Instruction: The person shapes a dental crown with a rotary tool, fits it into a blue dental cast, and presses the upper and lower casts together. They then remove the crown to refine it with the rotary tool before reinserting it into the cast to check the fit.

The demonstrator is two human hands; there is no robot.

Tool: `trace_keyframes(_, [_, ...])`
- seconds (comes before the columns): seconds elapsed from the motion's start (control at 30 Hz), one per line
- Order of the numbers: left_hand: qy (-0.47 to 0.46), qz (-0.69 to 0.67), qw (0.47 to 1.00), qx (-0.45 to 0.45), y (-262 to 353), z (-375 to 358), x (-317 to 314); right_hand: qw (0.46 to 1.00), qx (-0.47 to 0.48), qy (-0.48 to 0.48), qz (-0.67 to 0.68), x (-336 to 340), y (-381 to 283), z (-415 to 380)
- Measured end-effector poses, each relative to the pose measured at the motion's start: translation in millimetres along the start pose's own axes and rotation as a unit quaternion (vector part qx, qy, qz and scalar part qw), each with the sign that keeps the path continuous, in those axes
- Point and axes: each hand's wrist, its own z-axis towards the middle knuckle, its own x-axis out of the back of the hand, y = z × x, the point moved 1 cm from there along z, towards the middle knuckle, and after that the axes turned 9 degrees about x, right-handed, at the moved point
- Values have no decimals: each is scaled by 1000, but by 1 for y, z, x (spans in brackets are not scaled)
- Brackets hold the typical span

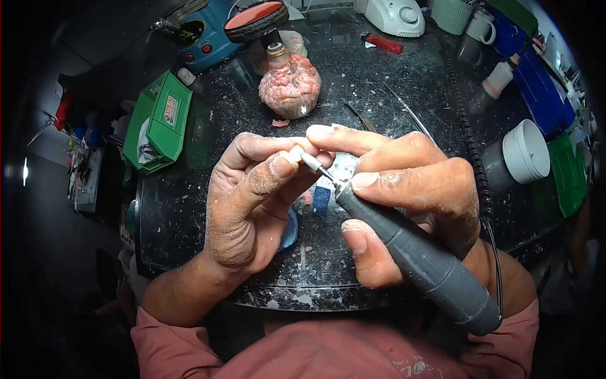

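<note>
My right hand [416, 183] is wrapped round a dark grey rotary handpiece [429, 265], which slants from the lower right up to the centre. A pale, pointed grinding tip [310, 162] on its metal shank touches or nearly touches a small yellowish piece [295, 152]. That piece is pinched between the thumb and fingers of my left hand [249, 196]; most of it is hidden. Fine white dust covers the fingers of both hands, and their fingertips meet above the tip.
Behind my hands stands a pink, lumpy mass [290, 85] on the black table [170, 221]. A green bin [161, 123] is at left, a blue machine [208, 38] behind it. Thin tools [410, 112], a red lighter-like object [383, 43] and a white tub [526, 151] lie rightward.
</note>
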Motion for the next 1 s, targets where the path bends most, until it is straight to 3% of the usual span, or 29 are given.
trace_keyframes(0.07, [26,-13,1000,8,0,-1,-3,992,12,114,-42,-4,-1,2])
trace_keyframes(0.57, [9,7,1000,-12,0,4,2,992,-15,116,-54,1,-3,3])
trace_keyframes(0.63, [6,21,999,-27,0,6,0,999,-18,23,-39,13,0,6])
trace_keyframes(0.7, [7,50,998,-37,0,7,3,981,-115,119,-103,27,-2,16])
trace_keyframes(0.77, [-7,67,996,-53,0,10,6,962,-155,164,-156,52,12,26])
trace_keyframes(0.8, [-11,66,996,-54,0,10,7,960,-188,193,-80,69,27,22])
trace_keyframes(0.83, [-10,45,998,-38,1,10,8,924,-303,217,-77,84,27,19])
trace_keyframes(0.87, [-11,23,999,-22,2,11,8,878,-375,224,-198,97,32,16])
trace_keyframes(0.93, [1,6,1000,-3,4,10,7,805,-502,111,-297,123,39,16])
trace_keyframes(0.97, [19,-10,1000,22,5,9,8,806,-499,109,-299,134,44,13])
trace_keyframes(1.0, [11,-8,1000,17,4,9,11,770,-535,19,-348,147,51,4])
